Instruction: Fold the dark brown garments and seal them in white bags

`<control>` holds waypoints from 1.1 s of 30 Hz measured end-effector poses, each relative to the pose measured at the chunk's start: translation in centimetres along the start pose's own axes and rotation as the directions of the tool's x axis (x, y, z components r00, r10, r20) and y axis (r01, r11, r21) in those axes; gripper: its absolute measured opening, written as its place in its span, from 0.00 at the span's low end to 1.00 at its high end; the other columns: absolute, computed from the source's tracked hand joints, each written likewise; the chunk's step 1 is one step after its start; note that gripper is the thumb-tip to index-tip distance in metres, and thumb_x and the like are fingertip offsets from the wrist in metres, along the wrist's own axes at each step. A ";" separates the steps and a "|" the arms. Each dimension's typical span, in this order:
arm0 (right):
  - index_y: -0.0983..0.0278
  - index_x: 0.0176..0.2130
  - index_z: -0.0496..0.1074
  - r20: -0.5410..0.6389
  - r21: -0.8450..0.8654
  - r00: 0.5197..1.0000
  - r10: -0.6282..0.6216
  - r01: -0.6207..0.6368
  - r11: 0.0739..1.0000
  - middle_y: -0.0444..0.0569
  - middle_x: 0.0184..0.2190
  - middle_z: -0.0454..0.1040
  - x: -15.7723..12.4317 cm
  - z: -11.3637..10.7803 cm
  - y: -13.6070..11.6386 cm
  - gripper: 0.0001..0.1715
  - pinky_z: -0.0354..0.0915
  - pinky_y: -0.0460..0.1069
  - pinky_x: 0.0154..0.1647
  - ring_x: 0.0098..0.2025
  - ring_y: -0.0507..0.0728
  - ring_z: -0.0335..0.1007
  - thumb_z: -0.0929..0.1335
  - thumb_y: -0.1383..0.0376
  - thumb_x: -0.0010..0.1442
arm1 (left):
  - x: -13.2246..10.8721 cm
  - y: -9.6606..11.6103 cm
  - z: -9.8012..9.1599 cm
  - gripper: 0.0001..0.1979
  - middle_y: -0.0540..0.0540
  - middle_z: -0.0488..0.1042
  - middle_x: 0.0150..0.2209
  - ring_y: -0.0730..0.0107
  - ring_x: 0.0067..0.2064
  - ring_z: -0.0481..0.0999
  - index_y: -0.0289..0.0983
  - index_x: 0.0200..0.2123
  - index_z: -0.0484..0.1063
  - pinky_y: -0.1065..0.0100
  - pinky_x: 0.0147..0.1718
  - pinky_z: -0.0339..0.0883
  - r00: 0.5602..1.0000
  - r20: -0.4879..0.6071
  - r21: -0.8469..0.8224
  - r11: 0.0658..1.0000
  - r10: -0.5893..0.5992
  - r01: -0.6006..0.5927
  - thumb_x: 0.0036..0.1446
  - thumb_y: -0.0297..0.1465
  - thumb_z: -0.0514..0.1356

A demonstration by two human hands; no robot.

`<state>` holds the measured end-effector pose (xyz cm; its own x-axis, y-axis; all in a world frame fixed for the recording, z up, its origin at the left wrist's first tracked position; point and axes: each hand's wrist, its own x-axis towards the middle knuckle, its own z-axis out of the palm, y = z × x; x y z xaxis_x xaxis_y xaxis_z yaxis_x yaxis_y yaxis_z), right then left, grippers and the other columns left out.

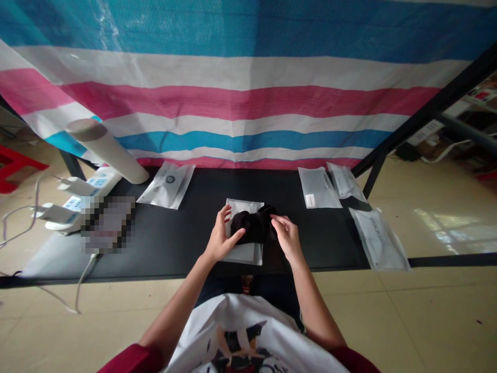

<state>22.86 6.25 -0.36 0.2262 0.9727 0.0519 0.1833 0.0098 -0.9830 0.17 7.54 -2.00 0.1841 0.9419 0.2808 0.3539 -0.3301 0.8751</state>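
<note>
A bunched piece of black cloth [250, 227] lies over a pale translucent pouch [244, 254] at the middle of the dark table. My left hand [220, 239] is at the cloth's left end, with thumb and fingers spread apart and the thumb tip against the fabric. On the other side, my right hand [286, 235] pinches the cloth's right end between thumb and fingers. The cloth hides the middle of the pouch, and its exact kind cannot be made out.
Pale pouches stand at the back left [166, 186] and right [319, 187]; another pouch [378, 239] overhangs the right front edge. To the left are a white cylinder [112, 153], a power strip [99, 181] with chargers, and a blurred-out device [108, 224] on a cable. Striped sheeting [233, 98] hangs behind.
</note>
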 end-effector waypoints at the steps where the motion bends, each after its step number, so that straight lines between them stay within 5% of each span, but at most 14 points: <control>1: 0.64 0.42 0.79 0.001 0.000 1.000 -0.011 0.011 1.000 0.55 0.43 0.78 0.1 -0.2 0.2 0.22 0.69 0.54 0.45 0.47 0.62 0.74 0.68 0.52 0.57 | 0.0 0.1 -0.5 0.43 0.34 0.57 0.64 0.50 0.62 0.66 0.42 0.66 0.46 0.49 0.56 0.67 1.000 0.000 -0.012 1.000 -0.003 0.003 0.54 0.41 0.65; 4: 0.65 0.43 0.79 -0.019 -0.051 1.000 -0.016 0.015 0.999 0.55 0.42 0.78 0.4 -1.1 1.2 0.22 0.70 0.54 0.43 0.44 0.61 0.75 0.69 0.53 0.56 | 0.2 0.2 -1.9 0.43 0.36 0.55 0.63 0.53 0.57 0.70 0.43 0.62 0.49 0.52 0.50 0.72 1.000 -0.019 0.006 1.000 -0.019 0.019 0.48 0.37 0.69; 8: 0.67 0.47 0.78 -0.047 -0.203 0.999 0.023 -0.032 0.979 0.56 0.42 0.79 0.5 -2.3 2.7 0.26 0.70 0.53 0.38 0.37 0.59 0.73 0.71 0.54 0.52 | 0.2 -1.0 -3.4 0.22 0.39 0.58 0.58 0.61 0.50 0.74 0.41 0.51 0.58 0.60 0.42 0.75 0.978 -0.194 0.074 0.993 -0.073 0.089 0.53 0.32 0.62; 11: 0.68 0.47 0.77 -0.041 -0.344 0.999 0.019 -0.032 0.939 0.56 0.39 0.79 0.2 -3.0 3.4 0.28 0.68 0.52 0.35 0.32 0.58 0.71 0.70 0.55 0.51 | 0.1 -2.1 -4.1 0.09 0.40 0.61 0.55 0.59 0.52 0.72 0.39 0.41 0.66 0.56 0.49 0.72 0.986 -0.160 0.261 0.962 -0.035 0.077 0.56 0.29 0.56; 16: 0.65 0.44 0.78 0.029 -0.565 0.999 0.036 -0.014 0.825 0.47 0.26 0.74 0.2 -3.4 2.9 0.22 0.61 0.49 0.29 0.26 0.55 0.68 0.68 0.58 0.51 | 0.4 -3.2 -4.4 0.19 0.38 0.65 0.57 0.51 0.55 0.66 0.36 0.50 0.69 0.47 0.56 0.64 0.998 0.062 0.537 0.844 -0.030 -0.008 0.55 0.27 0.53; 23: 0.63 0.47 0.76 0.018 -0.656 0.998 0.056 -0.030 0.755 0.43 0.23 0.71 0.7 -3.2 1.9 0.24 0.56 0.48 0.28 0.27 0.55 0.67 0.69 0.61 0.48 | 1.8 -3.1 -4.5 0.25 0.38 0.65 0.56 0.49 0.55 0.64 0.36 0.53 0.70 0.47 0.57 0.62 0.991 0.120 0.614 0.788 -0.052 -0.033 0.48 0.30 0.58; 28: 0.63 0.40 0.78 0.038 -0.646 0.999 0.017 0.012 0.763 0.44 0.24 0.68 0.8 -3.1 2.0 0.18 0.56 0.48 0.29 0.26 0.54 0.64 0.67 0.60 0.50 | 2.6 -2.0 -4.9 0.23 0.39 0.64 0.56 0.46 0.56 0.63 0.38 0.46 0.74 0.46 0.56 0.63 0.989 0.134 0.632 0.774 -0.053 -0.044 0.43 0.29 0.60; 33: 0.64 0.26 0.74 -0.004 -0.482 0.996 -0.091 0.078 0.873 0.48 0.29 0.70 1.4 -3.1 1.8 0.11 0.60 0.49 0.33 0.30 0.55 0.65 0.66 0.60 0.50 | 3.4 -1.5 -4.9 0.25 0.39 0.62 0.59 0.41 0.58 0.61 0.39 0.46 0.76 0.44 0.52 0.65 0.976 0.196 0.661 0.747 -0.092 -0.063 0.40 0.28 0.61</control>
<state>26.48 6.93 -1.54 0.2120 0.9669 0.1421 0.6386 -0.0270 -0.7690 -4.24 11.58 -0.38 0.3273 0.9377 0.1162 0.8594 -0.3466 0.3759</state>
